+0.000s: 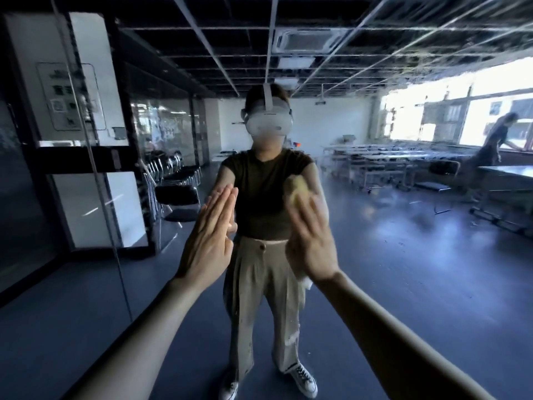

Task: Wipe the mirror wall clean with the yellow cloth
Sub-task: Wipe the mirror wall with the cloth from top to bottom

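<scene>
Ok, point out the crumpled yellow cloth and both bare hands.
crumpled yellow cloth (297, 194), head view, bunched part above the fingertips.
bare left hand (208, 243), head view, back of the hand.
bare right hand (314, 246), head view, back of the hand.

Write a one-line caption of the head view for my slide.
Right hand presses yellow cloth on the mirror wall; left hand rests flat against it.

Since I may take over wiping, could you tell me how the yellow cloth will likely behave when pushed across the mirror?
Probably soft and floppy: the yellow cloth bunches beneath the right hand on the mirror. Likely light, since one flat hand holds it up.
</scene>
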